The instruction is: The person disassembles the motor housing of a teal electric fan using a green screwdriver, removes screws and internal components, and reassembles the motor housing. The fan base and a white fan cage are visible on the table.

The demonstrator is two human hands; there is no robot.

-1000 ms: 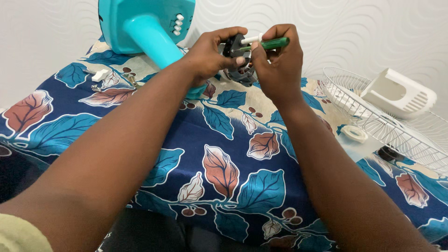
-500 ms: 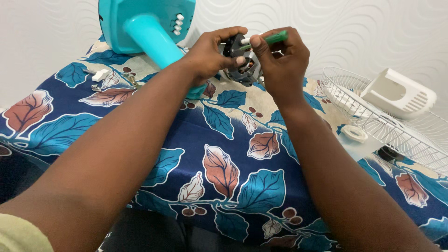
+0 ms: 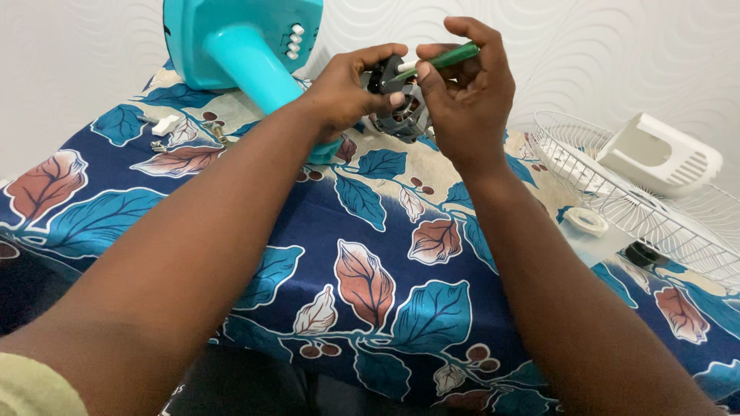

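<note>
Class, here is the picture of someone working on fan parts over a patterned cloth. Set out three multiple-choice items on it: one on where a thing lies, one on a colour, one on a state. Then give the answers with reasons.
1. Where does the wire fan guard lie?
A. On the right side of the table
B. Under the turquoise fan base
C. On the floor

2. What colour is the handle of the screwdriver?
A. Red
B. Green
C. Yellow

3. How is the fan motor at this moment?
A. Lying alone on the cloth
B. Fixed inside the white cover
C. Held up off the cloth

Answers:
1 A: the guard rests at the right, beside the white cover.
2 B: the handle in the right hand is green.
3 C: the left hand grips the motor above the cloth.
</note>
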